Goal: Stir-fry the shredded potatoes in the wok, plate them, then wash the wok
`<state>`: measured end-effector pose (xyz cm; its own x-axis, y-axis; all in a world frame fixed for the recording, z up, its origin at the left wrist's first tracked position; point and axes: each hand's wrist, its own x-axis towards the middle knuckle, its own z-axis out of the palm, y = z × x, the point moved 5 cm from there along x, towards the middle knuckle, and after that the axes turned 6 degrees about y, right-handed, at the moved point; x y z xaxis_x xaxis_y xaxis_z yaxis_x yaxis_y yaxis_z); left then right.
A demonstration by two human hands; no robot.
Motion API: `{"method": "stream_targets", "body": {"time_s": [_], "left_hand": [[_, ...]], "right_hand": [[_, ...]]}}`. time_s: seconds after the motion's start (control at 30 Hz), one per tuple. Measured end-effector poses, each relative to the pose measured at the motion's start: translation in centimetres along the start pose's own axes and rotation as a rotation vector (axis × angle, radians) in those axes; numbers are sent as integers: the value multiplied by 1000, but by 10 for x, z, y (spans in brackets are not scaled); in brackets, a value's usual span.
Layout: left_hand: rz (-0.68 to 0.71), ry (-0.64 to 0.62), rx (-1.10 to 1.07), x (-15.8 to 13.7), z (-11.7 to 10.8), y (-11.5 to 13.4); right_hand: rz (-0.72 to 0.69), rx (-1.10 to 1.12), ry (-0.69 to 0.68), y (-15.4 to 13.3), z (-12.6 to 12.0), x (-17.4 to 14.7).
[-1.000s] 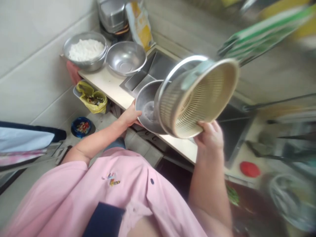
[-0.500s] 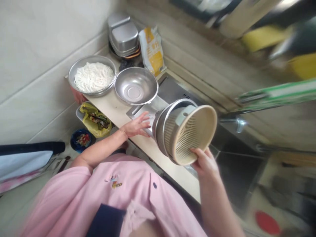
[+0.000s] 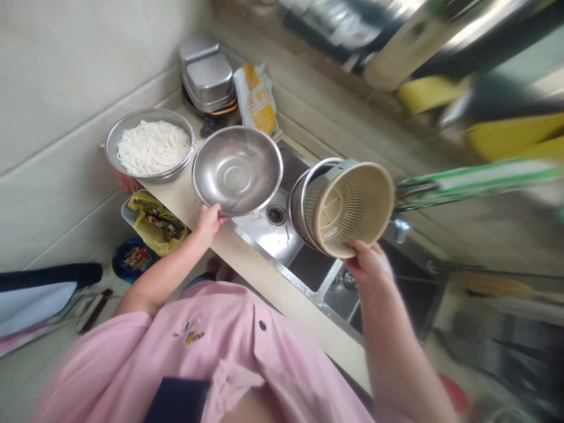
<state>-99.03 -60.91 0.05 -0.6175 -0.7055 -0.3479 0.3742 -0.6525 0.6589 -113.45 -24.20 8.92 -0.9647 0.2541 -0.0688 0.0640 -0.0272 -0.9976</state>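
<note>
My left hand (image 3: 210, 222) is closed on the near rim of a wide metal bowl (image 3: 238, 170), which has nothing in it and sits by the sink's left end. My right hand (image 3: 369, 262) pinches the lower rim of a beige plastic colander (image 3: 346, 202). The colander is tipped on its side above the sink, its mouth facing right. Behind it, a metal basin (image 3: 302, 220) tilts with it, partly hidden. White noodles (image 3: 153, 148) fill another metal bowl (image 3: 113, 138) at the counter's left end.
A steel sink (image 3: 275, 235) with a drain lies under the colander. Stacked metal pans (image 3: 207, 73) and a yellow-white bag (image 3: 256, 97) stand against the wall. Below the counter are a yellow-lined bin (image 3: 161, 226) and a blue container (image 3: 132, 258). A green-edged item (image 3: 476, 179) juts in from the right.
My left hand, open beside the basin before, has moved left and taken the metal bowl's rim. The bowl has shifted toward me. The colander and basin have moved away from the counter's front edge.
</note>
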Motion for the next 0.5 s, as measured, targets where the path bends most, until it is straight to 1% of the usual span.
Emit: {"method": "stream_targets", "body": {"time_s": [0.07, 0.13, 0.17, 0.23, 0.3, 0.37, 0.43, 0.5], "left_hand": [[-59, -77, 76, -33, -24, -6], [-95, -137, 107, -67, -53, -6], [-97, -121, 107, -82, -69, -3], [-66, -43, 99, -108, -100, 11], [37, 50, 71, -127, -125, 36], [181, 123, 48, -143, -141, 65], [313, 163, 34, -157, -150, 91], [404, 184, 16, -171, -155, 108]], "right_hand": [[12, -16, -30, -9, 13, 10], [11, -26, -65, -18, 32, 19], [8, -28, -84, -22, 44, 23], [0, -37, -139, -29, 76, 26], [-10, -53, -218, -34, 118, 23], [-22, -67, -310, -37, 167, 14], [-32, -84, -395, -37, 217, 2], [-43, -104, -470, -34, 262, -13]]}}
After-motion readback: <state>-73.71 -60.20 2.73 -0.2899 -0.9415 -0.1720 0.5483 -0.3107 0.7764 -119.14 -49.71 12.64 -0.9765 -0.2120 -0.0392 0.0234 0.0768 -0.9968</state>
